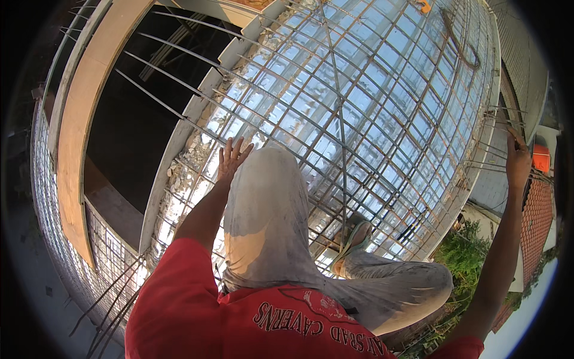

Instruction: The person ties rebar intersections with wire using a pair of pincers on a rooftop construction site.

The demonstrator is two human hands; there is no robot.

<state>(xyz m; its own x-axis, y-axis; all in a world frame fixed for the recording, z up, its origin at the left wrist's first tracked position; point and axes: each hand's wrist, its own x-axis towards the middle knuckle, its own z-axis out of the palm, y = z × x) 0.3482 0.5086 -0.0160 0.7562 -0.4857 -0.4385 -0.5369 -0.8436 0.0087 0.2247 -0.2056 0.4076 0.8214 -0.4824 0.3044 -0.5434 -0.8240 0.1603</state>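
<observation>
My left hand (232, 157) has its fingers spread beside my raised knee, over the rebar grid (323, 112) near the deck's rubble-strewn edge. It appears to hold nothing. Stretched far out at the right, my right hand (518, 155) is raised with its fingers bent. Rebar ends (493, 152) stick out from the deck's edge just left of it. Whether anything is between those fingers cannot be made out. Shiny corrugated metal decking (309, 96) lies under the grid. One sandalled foot (358, 235) rests on the grid below a long diagonal bar (339, 107).
A dark opening (134, 116) lies left of the deck, crossed by several bars, with a plywood strip (80, 103) beyond it. Bent rebar (462, 49) and an orange object (423, 6) lie at the top right. Rebar ends (107, 305) project at lower left. Past the right edge are foliage and tiled roofs.
</observation>
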